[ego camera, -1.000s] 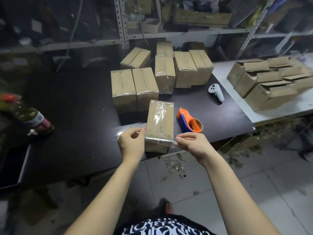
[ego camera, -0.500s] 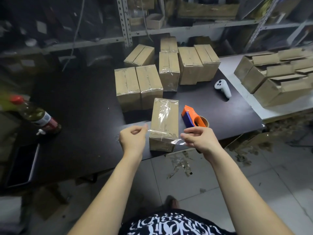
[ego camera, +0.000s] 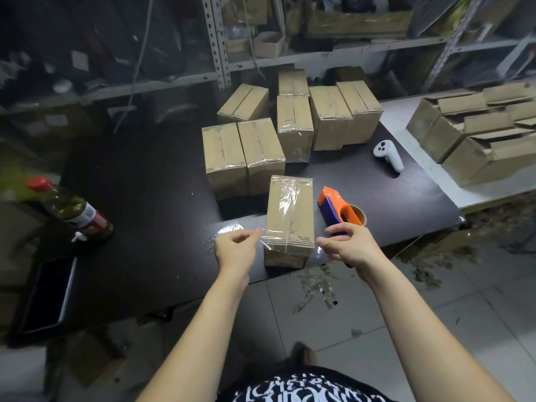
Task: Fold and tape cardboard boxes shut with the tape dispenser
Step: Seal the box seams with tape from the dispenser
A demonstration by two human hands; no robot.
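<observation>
A closed cardboard box (ego camera: 290, 216) stands at the front edge of the dark table (ego camera: 150, 198), with clear tape running along its top. A strip of clear tape (ego camera: 285, 242) lies across the box's near end, stretched between both hands. My left hand (ego camera: 236, 250) pinches the strip's left end just left of the box. My right hand (ego camera: 346, 245) pinches the right end, just right of the box. The orange and blue tape dispenser (ego camera: 339, 210) lies on the table right of the box, behind my right hand.
Several taped boxes (ego camera: 261, 149) stand behind the front box. Open, untaped boxes (ego camera: 478, 134) fill a white table at the right. A white controller (ego camera: 388, 152) lies near them. A bottle (ego camera: 72, 210) and a dark tablet (ego camera: 49, 294) sit at the left. Tape scraps litter the floor.
Both hands have drawn slightly apart from the box's sides, and the tape strip now spans its near end. The box and dispenser have not moved.
</observation>
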